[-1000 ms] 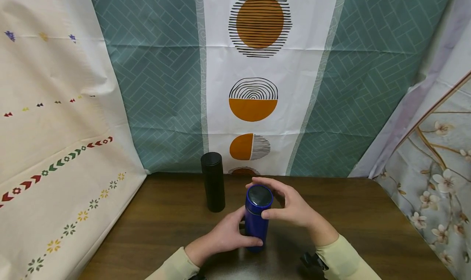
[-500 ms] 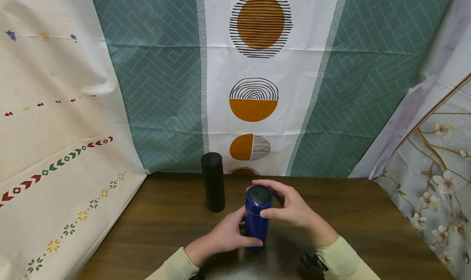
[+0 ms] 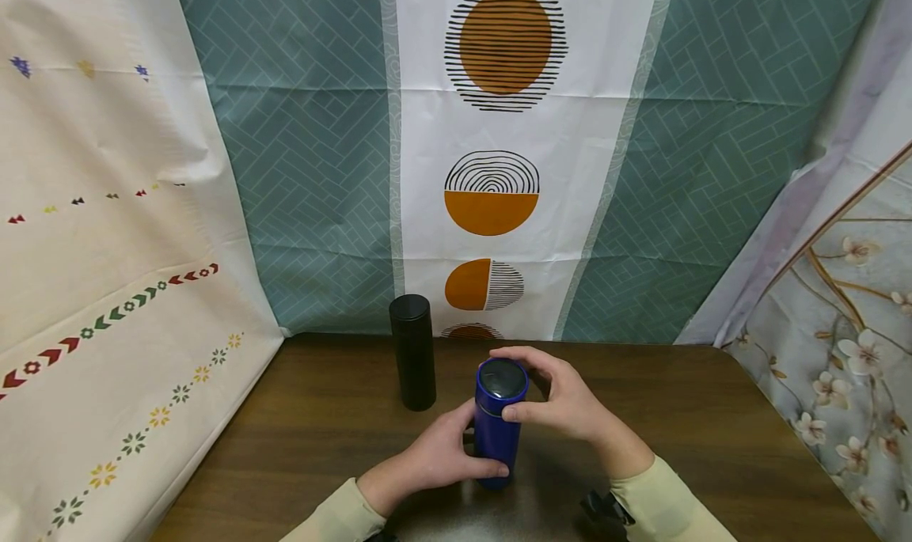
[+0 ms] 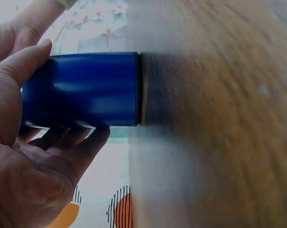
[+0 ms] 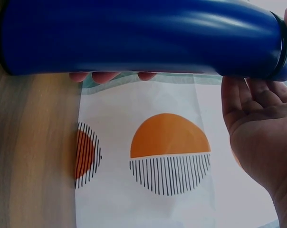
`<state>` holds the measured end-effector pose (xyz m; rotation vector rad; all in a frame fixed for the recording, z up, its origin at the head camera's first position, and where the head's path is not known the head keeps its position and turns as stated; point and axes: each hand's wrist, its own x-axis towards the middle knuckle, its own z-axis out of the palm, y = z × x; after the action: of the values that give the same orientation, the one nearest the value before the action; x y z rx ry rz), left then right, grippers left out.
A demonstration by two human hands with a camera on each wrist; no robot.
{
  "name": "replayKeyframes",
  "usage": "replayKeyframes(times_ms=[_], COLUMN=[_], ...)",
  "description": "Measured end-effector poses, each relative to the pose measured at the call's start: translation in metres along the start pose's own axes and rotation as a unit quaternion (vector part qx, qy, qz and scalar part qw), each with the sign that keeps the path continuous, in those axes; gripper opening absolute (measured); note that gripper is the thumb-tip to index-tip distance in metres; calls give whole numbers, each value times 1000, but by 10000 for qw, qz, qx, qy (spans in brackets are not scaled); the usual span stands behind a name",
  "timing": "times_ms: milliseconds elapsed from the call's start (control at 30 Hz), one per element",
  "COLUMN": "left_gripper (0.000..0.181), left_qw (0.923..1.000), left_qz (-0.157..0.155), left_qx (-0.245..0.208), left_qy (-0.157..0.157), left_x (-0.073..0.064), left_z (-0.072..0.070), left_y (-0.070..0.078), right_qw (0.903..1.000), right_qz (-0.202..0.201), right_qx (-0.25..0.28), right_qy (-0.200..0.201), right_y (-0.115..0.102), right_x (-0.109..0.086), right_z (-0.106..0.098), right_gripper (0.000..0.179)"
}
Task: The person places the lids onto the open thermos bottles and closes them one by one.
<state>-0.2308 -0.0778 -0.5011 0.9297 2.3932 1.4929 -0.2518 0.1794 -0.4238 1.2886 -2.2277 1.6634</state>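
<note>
From the head view, I see the blue flask point(image 3: 496, 443) upright on the worktop point(image 3: 306, 423), nearer than the black flask point(image 3: 415, 364); the left hand point(image 3: 443, 452) has its grip round the body, the right hand point(image 3: 566, 399) round the cap point(image 3: 503, 379). From the left wrist, the base meets the worktop. From the right wrist, fingertips show beneath the body.

Right hand point(image 3: 559, 396) has shifted slightly around the top of the blue bottle point(image 3: 493, 437). Thumb point(image 3: 523, 412) crept a touch left across the bottle's near side; far-side fingers slid slightly right, less fingertip showing past the bottle's left edge.
</note>
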Motion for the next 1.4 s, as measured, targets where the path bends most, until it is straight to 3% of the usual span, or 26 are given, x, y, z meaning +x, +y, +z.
replayKeyframes(times_ms=[600,1400], left_gripper=[83,83], left_qw=[10000,10000], left_qz=[30,43], left_qx=[22,13], left_qy=[15,18], left_x=[0,0], left_z=[0,0], left_y=[0,-1], right_qw=[9994,9990], right_qz=[191,57], right_qx=[-148,-272], right_qy=[256,354], right_y=[-2,2], right_x=[0,-1], right_z=[2,2], right_gripper=[67,69])
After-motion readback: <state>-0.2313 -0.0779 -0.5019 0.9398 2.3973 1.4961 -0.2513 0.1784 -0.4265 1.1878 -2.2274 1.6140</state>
